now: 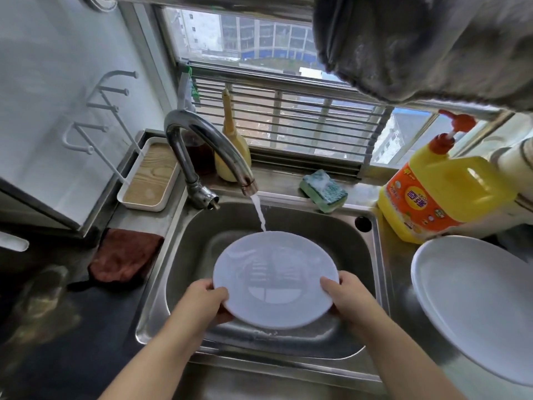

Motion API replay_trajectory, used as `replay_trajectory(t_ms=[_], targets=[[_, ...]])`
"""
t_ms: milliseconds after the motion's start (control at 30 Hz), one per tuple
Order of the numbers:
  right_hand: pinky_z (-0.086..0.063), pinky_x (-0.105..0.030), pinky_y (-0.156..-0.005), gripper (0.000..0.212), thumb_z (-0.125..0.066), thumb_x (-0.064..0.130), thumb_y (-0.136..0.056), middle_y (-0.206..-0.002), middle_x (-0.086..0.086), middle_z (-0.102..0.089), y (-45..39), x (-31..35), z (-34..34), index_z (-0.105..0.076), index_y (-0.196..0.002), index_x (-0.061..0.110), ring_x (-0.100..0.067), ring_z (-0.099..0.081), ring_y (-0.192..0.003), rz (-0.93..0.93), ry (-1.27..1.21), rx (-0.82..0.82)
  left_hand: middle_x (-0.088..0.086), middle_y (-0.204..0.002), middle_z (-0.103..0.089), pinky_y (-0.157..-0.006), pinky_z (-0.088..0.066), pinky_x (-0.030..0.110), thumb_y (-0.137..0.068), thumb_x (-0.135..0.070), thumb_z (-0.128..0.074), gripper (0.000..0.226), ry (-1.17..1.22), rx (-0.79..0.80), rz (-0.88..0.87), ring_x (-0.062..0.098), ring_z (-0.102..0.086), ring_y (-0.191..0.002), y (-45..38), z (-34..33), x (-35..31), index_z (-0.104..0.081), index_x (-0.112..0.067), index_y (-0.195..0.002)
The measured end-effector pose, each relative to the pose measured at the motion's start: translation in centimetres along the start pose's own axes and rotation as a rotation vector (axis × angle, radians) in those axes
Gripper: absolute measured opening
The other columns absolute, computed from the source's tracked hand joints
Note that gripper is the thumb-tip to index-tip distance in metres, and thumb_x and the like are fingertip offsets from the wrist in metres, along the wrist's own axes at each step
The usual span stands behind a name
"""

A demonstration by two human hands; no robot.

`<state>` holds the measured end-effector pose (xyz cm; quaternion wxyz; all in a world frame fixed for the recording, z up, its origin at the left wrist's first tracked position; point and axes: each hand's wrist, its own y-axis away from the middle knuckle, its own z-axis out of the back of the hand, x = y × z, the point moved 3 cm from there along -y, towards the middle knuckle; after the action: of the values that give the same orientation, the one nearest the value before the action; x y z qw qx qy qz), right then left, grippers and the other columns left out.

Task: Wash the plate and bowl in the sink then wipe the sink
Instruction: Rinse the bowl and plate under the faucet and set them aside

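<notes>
A white plate (275, 280) hangs over the steel sink (288, 223), held level by both hands. My left hand (209, 297) grips its left rim, thumb on top. On the right rim, my right hand (350, 295) grips the same way. Water from the curved tap (207, 142) runs onto the plate's far edge. A larger white dish (473, 307), perhaps the bowl, rests on the counter at the right. A soapy green sponge (323, 190) lies on the ledge behind the sink.
A yellow detergent bottle (438, 194) with a red pump stands at the back right. A brown cloth (124, 255) lies left of the sink, behind it a white tray with a wooden insert (150, 176). A grey towel (427, 44) hangs overhead at the window.
</notes>
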<state>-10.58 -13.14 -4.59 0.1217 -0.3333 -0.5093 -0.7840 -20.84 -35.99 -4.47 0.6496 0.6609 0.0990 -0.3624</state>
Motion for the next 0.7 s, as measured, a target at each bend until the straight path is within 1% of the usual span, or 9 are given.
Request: replay_trajectory(t_ms=[133,233,300,367,467,533,600,667,700], targets=[[-0.047,-0.017,-0.060,0.016,-0.050,0.030,-0.096,-0.097,0.003,-0.056,2.3,1.7,2.3,-0.045,-0.109,0.023,-0.012,-0.056,-0.084,0.122,0.209,-0.140,0.017,-0.092,-0.069,-0.058,-0.058,0.028,-0.090,0.008,-0.046,0.017,-0.018,0.089,0.051,0.026,-0.069,-0.082,-0.6,-2.6,1.1,-0.060,0.004,-0.098],[-0.041,-0.012,-0.057,0.014,-0.048,0.029,-0.097,-0.098,0.005,-0.052,3.9,2.8,3.3,-0.042,-0.108,0.024,-0.006,-0.050,-0.078,0.227,0.327,-0.231,0.020,-0.093,-0.068,-0.059,-0.058,0.031,-0.090,0.011,-0.042,0.021,-0.029,0.129,0.079,0.028,-0.068,-0.081,-1.6,-4.8,2.0,-0.059,0.008,-0.102],[-0.034,-0.007,-0.053,0.013,-0.046,0.028,-0.097,-0.099,0.007,-0.052,5.0,3.1,3.6,-0.040,-0.108,0.024,-0.002,-0.049,-0.074,0.301,0.378,-0.295,0.019,-0.093,-0.068,-0.056,-0.058,0.032,-0.090,0.012,-0.040,0.023,-0.033,0.173,0.114,0.028,-0.067,-0.078,-1.9,-6.2,2.1,-0.059,0.006,-0.102],[-0.034,-0.005,-0.054,0.012,-0.045,0.028,-0.098,-0.100,0.006,-0.055,5.9,3.1,3.7,-0.041,-0.108,0.023,-0.002,-0.050,-0.074,0.386,0.411,-0.351,0.017,-0.089,-0.069,-0.052,-0.057,0.030,-0.089,0.014,-0.039,0.026,-0.004,0.222,0.134,0.026,-0.066,-0.074,-2.1,-7.3,1.6,-0.058,0.001,-0.099],[-0.038,-0.005,-0.055,0.015,-0.047,0.026,-0.096,-0.097,0.006,-0.057,6.5,2.6,3.8,-0.045,-0.109,0.019,0.002,-0.053,-0.074,0.496,0.375,-0.415,0.013,-0.080,-0.064,-0.048,-0.055,0.030,-0.088,0.016,-0.037,0.026,0.052,0.229,0.105,0.025,-0.062,-0.067,-2.8,-8.2,0.1,-0.051,-0.004,-0.096],[-0.040,-0.004,-0.055,0.018,-0.049,0.023,-0.096,-0.095,0.008,-0.056,6.2,2.0,3.8,-0.045,-0.113,0.019,0.006,-0.052,-0.076,0.535,0.309,-0.434,0.013,-0.085,-0.062,-0.054,-0.055,0.035,-0.086,0.017,-0.037,0.029,0.095,0.197,0.047,0.026,-0.059,-0.070,-3.8,-8.4,-1.0,-0.048,-0.005,-0.102],[-0.039,-0.004,-0.060,0.021,-0.051,0.022,-0.095,-0.095,0.013,-0.055,5.5,1.5,3.6,-0.044,-0.115,0.023,0.007,-0.052,-0.080,0.544,0.204,-0.416,0.014,-0.088,-0.060,-0.058,-0.053,0.035,-0.084,0.019,-0.037,0.035,0.134,0.156,-0.031,0.027,-0.057,-0.072,-4.4,-8.2,-2.3,-0.047,-0.006,-0.105],[-0.037,-0.004,-0.066,0.026,-0.053,0.022,-0.094,-0.095,0.021,-0.053,4.4,1.1,3.2,-0.040,-0.114,0.032,0.008,-0.051,-0.085,0.517,0.061,-0.357,0.012,-0.091,-0.059,-0.059,-0.052,0.034,-0.085,0.019,-0.038,0.034,0.150,0.123,-0.131,0.025,-0.058,-0.073,-4.3,-7.6,-3.6,-0.049,-0.010,-0.100],[-0.039,-0.006,-0.069,0.028,-0.054,0.021,-0.094,-0.097,0.024,-0.053,3.7,0.9,2.9,-0.040,-0.114,0.035,0.006,-0.053,-0.088,0.489,-0.027,-0.320,0.010,-0.091,-0.060,-0.062,-0.052,0.035,-0.086,0.018,-0.039,0.033,0.144,0.107,-0.187,0.023,-0.058,-0.074,-4.1,-7.1,-4.3,-0.050,-0.012,-0.095]])
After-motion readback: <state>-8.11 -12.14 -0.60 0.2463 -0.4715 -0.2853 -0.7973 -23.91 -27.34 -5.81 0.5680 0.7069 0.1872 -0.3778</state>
